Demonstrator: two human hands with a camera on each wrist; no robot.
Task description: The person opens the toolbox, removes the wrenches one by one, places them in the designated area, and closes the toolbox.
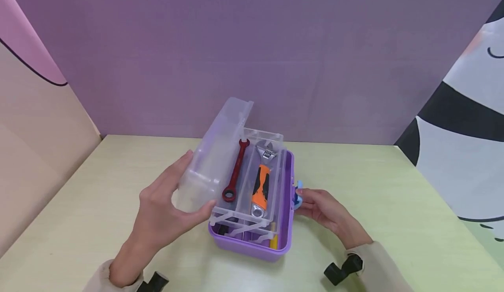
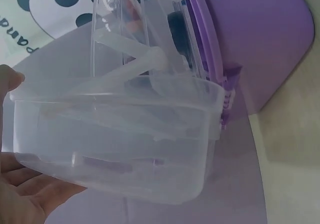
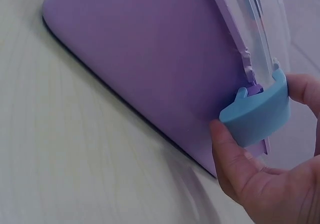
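Observation:
A purple toolbox [image 1: 252,250] stands on the table with its clear lid [image 1: 216,156] tipped up to the left. My left hand [image 1: 157,215] grips that lid, thumb at its near edge and fingers along its outer side. In the raised clear tray [image 1: 246,217] lie a red ratcheting combination wrench [image 1: 236,169] and an adjustable wrench [image 1: 261,187] with an orange and black handle. At the box's right side, my right hand [image 1: 324,209] pinches the light blue latch [image 3: 260,111] between thumb and fingers.
Under the tray, partly hidden, a yellow piece [image 1: 274,241] and a black piece [image 1: 223,229] show inside the box. A purple backdrop [image 1: 252,55] rises behind the pale wooden table [image 1: 374,195]. Panels with printed cartoon figures flank both sides.

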